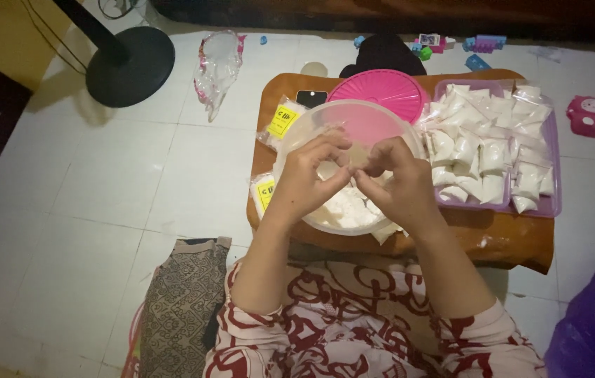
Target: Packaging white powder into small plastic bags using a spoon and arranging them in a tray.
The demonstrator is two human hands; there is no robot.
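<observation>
Bowl (290,150) on table (507,238); lid (381,91) behind; tray (553,175) right; packets (280,120) left.

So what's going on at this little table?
A person seated on the floor holds a small clear bag between the left hand and right hand, pinching it with their fingers above a clear bowl of white pieces. A purple tray of filled packets sits on the right, a pink lid behind.

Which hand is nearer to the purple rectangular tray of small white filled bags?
Right. The right hand is over the clear round plastic bowl, just beside the purple rectangular tray; the left hand is farther away, across the bowl.
</observation>
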